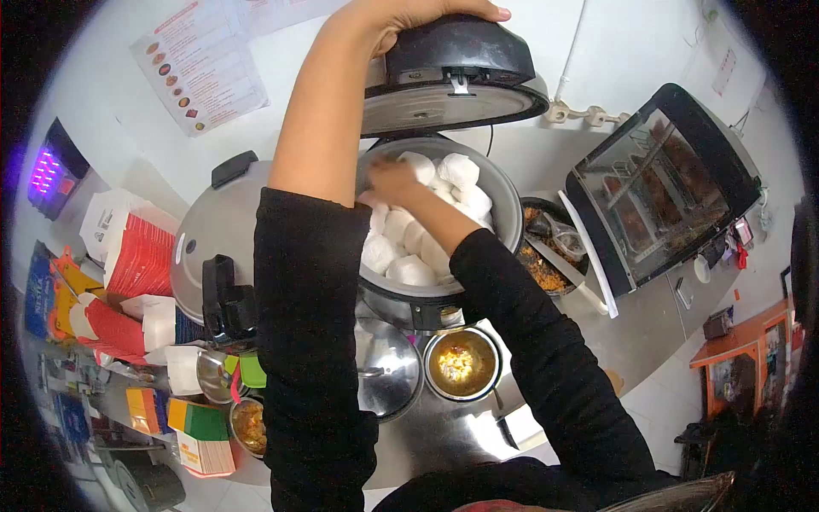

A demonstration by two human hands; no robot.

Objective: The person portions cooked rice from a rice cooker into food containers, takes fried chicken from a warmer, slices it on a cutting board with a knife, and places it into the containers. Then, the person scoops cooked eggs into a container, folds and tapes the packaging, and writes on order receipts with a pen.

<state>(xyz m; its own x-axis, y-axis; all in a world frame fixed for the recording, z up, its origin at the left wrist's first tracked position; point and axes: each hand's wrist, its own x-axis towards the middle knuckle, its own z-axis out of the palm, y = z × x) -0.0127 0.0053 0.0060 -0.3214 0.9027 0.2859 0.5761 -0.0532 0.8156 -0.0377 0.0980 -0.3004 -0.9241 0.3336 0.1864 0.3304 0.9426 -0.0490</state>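
- Holding up the black lid (pixel 461 53), left hand (pixel 418 12) curls over its top; if that grip slips, the lid could drop on the right forearm.
- Right hand (pixel 394 181) is down inside the cooker (pixel 507 209) among white bundles (pixel 411 270); blurred, can't tell if fingers are wide or closed on one.
- Bundles sit piled and touching, so pulling at one might roll or tear its neighbours.
- Right sleeve (pixel 546 333) passes near the metal bowl (pixel 429 375) on the table (pixel 418 456); dipping the elbow could knock its spoon handle.
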